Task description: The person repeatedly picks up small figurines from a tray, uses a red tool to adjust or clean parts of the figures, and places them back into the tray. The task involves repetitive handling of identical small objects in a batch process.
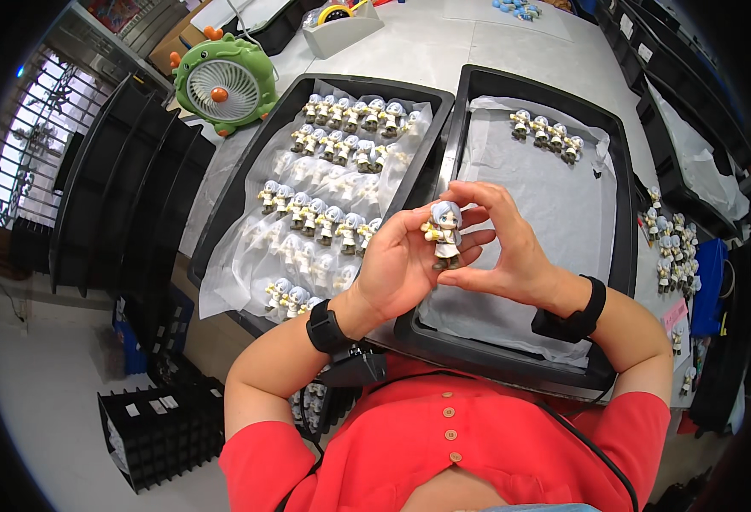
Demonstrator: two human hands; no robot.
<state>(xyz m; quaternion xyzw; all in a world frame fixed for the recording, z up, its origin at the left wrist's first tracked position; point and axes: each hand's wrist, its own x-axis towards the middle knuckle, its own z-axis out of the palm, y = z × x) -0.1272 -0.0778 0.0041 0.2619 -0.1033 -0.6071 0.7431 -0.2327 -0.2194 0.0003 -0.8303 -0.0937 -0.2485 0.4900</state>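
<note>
A small figurine (445, 232) with pale lilac hair, a white and gold outfit and dark boots stands upright between my hands. My left hand (390, 266) is closed about its left side, thumb by its shoulder and fingers behind it. With thumb at its boots and index finger by its head, my right hand (512, 249) grips it from the right. Below the hands lies a black tray (625, 205) lined with white paper, with a short row of like figurines (546, 135) at its far end. The left black tray (438, 128) has several rows of them, some under translucent sheets.
A green fan (224, 85) stands at the far left, near a grey tape dispenser (341, 36). More figurines (674, 252) cluster at the right edge beside a blue bin (710, 286). Black trays (123, 183) stand stacked on the left, and a black crate (162, 431) sits lower down.
</note>
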